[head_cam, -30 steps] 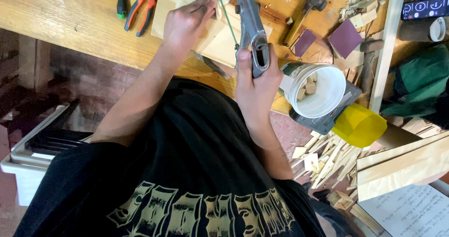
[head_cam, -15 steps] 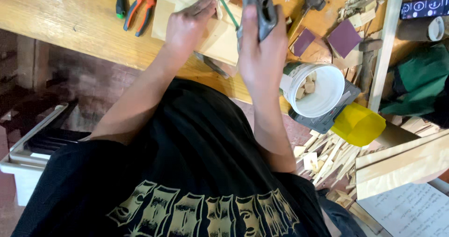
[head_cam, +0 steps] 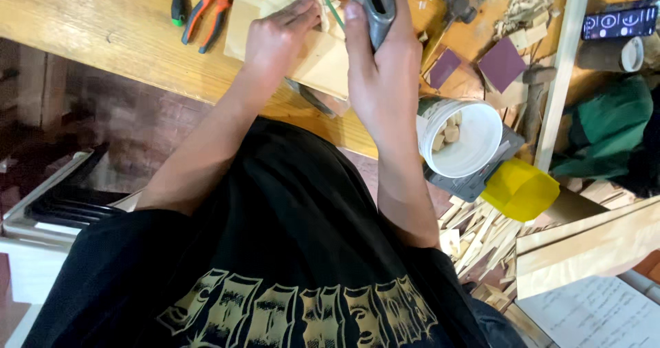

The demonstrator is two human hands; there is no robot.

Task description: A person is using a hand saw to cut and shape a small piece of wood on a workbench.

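Pale flat wooden board (head_cam: 323, 63) lies at the wooden table's (head_cam: 82, 25) near edge, left hand (head_cam: 275, 39) pressing it, fingers flat. Right hand (head_cam: 378, 80) grips grey metal hand tool (head_cam: 371, 1) above it. No finished work discernible.

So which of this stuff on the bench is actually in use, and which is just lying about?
In use:
left hand, pressing on the wooden board
right hand, gripping the grey tool

Lying about:
pliers
green screwdriver
white bucket of wood bits
yellow cup
purple sandpaper squares
hammer
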